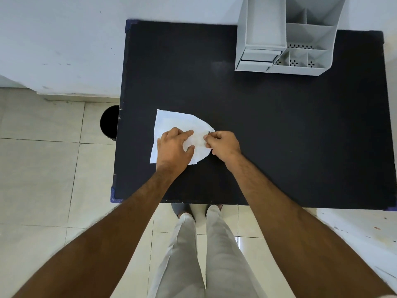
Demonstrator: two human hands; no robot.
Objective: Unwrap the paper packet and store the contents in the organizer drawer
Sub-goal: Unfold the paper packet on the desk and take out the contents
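A white sheet of paper (171,121) lies spread flat on the black table (257,125), left of centre. My left hand (174,147) rests flat on it, fingers apart, pressing it down. At the paper's right edge my right hand (223,144) has its fingertips pinched together on something small and dark (208,132); what it is I cannot tell. The grey plastic organizer (285,37) stands at the table's far right, with two small drawers (257,59) at its front left, both slightly pulled out.
The organizer has several open compartments with perforated floors (300,61). A round black bin (109,122) stands on the tiled floor by the table's left edge. A white wall lies beyond the table. My legs show below the near edge.
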